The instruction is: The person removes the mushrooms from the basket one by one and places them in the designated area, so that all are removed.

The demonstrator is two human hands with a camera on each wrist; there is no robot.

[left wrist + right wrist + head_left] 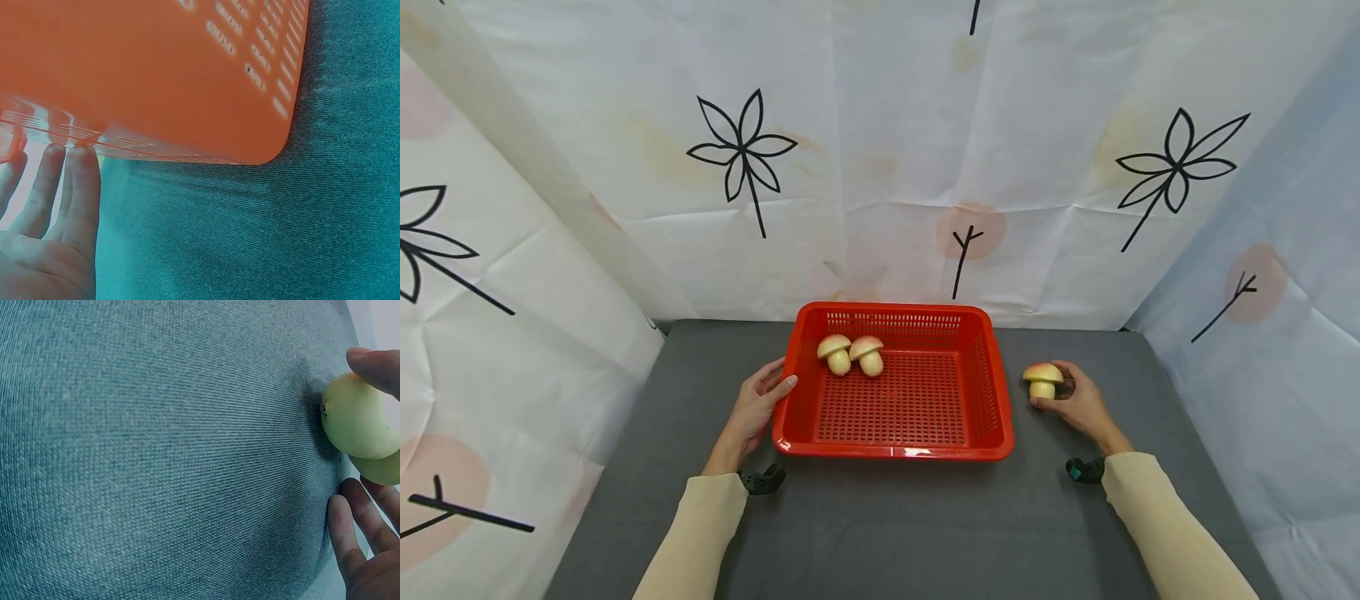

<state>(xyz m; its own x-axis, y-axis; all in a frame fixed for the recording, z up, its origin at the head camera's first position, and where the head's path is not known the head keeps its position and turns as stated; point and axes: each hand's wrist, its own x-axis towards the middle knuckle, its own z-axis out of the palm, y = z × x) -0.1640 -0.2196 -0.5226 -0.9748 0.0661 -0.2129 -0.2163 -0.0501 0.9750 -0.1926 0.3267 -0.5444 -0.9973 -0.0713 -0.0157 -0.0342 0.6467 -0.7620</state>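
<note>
A red plastic basket [891, 451] with slotted walls stands on the grey tabletop. At its left side my left hand [756, 408] holds the rim, thumb over the edge and fingers along the outer wall. In the left wrist view, the fingertips [84, 164] meet the basket's outer wall [156, 81]. Two mushrooms [834, 353] with pale stems lie side by side in the basket's back left part. To the right of the basket, my right hand [1078, 407] grips another mushroom [1042, 380] between thumb and fingers, cap up. Its pale stem end [356, 419] shows in the right wrist view.
White cloth [880, 167] printed with black flowers hangs behind the grey table [925, 533] and along both sides. Dark bands [763, 480] sit at the wrists, below beige sleeves [696, 533].
</note>
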